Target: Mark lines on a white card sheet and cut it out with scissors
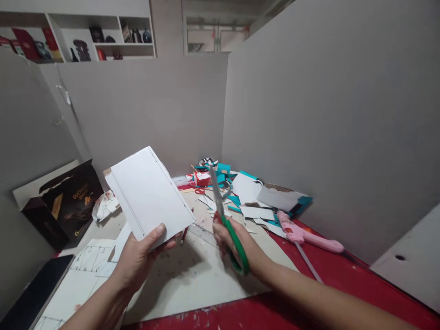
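A white piece of cardboard (147,190) with pencil lines along its long edges is held up by my left hand (147,250). The thumb presses on its face near the lower corner, and the fingers are behind it. My right hand (233,236) is closed around a pair of scissors (237,243) with green handles. Their blades point up and away from me, to the right of the cardboard and apart from it. Whether the blades are slightly parted I cannot tell. Below both hands lies a pale work sheet (178,288) on the red table.
White and teal cardboard scraps (247,188) pile up at the back. A pink glue gun (309,236) lies at right on the red table (340,279). At left stand a dark box (72,201), a drawn paper sheet (85,266) and a black flat object (37,284). Grey partitions (165,105) enclose the table.
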The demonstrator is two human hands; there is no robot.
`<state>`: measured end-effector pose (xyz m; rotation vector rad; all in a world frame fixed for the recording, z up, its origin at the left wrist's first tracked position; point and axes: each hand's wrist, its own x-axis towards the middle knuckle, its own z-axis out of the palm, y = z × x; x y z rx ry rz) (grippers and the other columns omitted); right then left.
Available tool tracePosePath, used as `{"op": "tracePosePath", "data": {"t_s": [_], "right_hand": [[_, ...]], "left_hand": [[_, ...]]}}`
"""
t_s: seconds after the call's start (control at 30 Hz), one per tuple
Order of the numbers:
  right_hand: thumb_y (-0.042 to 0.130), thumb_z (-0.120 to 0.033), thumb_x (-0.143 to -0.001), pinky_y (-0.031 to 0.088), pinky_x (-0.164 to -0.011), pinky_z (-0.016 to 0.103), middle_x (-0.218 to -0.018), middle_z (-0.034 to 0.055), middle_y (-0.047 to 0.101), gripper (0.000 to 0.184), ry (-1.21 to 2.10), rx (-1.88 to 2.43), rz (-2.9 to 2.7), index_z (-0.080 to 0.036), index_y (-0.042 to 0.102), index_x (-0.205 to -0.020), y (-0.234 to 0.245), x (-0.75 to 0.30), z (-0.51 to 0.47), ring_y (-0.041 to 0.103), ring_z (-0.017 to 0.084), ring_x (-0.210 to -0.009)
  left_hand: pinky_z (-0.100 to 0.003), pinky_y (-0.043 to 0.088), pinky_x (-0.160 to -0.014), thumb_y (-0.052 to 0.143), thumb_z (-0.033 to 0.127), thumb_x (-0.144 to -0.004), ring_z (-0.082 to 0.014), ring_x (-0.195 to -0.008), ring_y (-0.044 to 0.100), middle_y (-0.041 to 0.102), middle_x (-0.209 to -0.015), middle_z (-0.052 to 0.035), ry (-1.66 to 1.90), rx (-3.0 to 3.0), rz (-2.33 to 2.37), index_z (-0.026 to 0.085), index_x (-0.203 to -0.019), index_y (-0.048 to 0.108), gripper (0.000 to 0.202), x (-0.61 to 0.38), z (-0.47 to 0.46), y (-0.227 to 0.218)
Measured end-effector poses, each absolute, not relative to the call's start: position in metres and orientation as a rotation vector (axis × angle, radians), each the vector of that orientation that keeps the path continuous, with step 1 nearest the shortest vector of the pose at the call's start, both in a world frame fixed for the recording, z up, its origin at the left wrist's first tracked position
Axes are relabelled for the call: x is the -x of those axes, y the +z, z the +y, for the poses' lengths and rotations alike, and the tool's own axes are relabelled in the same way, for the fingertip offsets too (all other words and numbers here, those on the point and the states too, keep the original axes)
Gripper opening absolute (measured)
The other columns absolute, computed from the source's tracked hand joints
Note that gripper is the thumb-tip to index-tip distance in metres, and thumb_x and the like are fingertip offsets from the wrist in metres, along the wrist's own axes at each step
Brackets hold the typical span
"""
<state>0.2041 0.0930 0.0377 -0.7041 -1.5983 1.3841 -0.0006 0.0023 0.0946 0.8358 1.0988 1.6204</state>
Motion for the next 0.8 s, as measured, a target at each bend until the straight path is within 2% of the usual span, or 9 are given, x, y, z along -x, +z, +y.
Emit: {"op": "tracePosePath", "data": {"t_s": [0.1,0.23,0.43,0.6,0.8], "right_hand": [[0.056,-0.063,-0.086,0.04,-0.042,0.019,-0.062,-0.0083,0.038,0.044,1.476,0.648,-1.713,-0.02,0.045,-0.087,0.021,-0.211,0.088,0.039,0.007,-0.047],[0.047,-0.075,-0.083,0.042,-0.05,0.021,-0.069,-0.0046,0.042,0.057,1.556,0.54,-1.828,-0.02,0.049,-0.097,0.009,-0.213,0.084,0.041,0.01,-0.055],[0.04,-0.082,-0.079,0.034,-0.048,0.021,-0.066,-0.0034,0.042,0.071,1.69,0.519,-1.943,-0.016,0.053,-0.1,0.008,-0.219,0.081,0.04,0.01,-0.053],[0.039,-0.085,-0.077,0.034,-0.05,0.024,-0.061,-0.0042,0.042,0.073,1.619,0.502,-2.035,-0.017,0.054,-0.097,0.02,-0.22,0.076,0.039,0.011,-0.053],[0.037,-0.085,-0.078,0.036,-0.052,0.025,-0.065,-0.0026,0.045,0.074,1.568,0.51,-2.077,-0.017,0.053,-0.099,0.023,-0.219,0.072,0.041,0.012,-0.056]], "left_hand": [[-0.03,0.062,-0.065,0.083,0.028,-0.069,-0.0292,-0.089,0.073,0.073,-0.112,-0.0141,1.688,-0.798,1.118,0.018,-0.138,0.049,0.077,0.0,-0.001,0.102],[-0.027,0.061,-0.063,0.084,0.027,-0.067,-0.028,-0.084,0.074,0.073,-0.109,-0.0137,1.718,-0.786,1.132,0.018,-0.137,0.05,0.078,0.003,-0.002,0.108],[-0.028,0.062,-0.066,0.083,0.029,-0.069,-0.0285,-0.088,0.073,0.072,-0.114,-0.0133,1.727,-0.815,1.151,0.02,-0.138,0.05,0.077,0.009,0.0,0.11],[-0.029,0.063,-0.064,0.083,0.029,-0.068,-0.0271,-0.085,0.073,0.071,-0.116,-0.0123,1.741,-0.803,1.171,0.022,-0.14,0.048,0.081,0.008,0.002,0.106],[-0.033,0.063,-0.068,0.084,0.03,-0.067,-0.0295,-0.095,0.071,0.071,-0.117,-0.0118,1.76,-0.826,1.194,0.022,-0.139,0.049,0.08,0.004,0.002,0.101]]}}
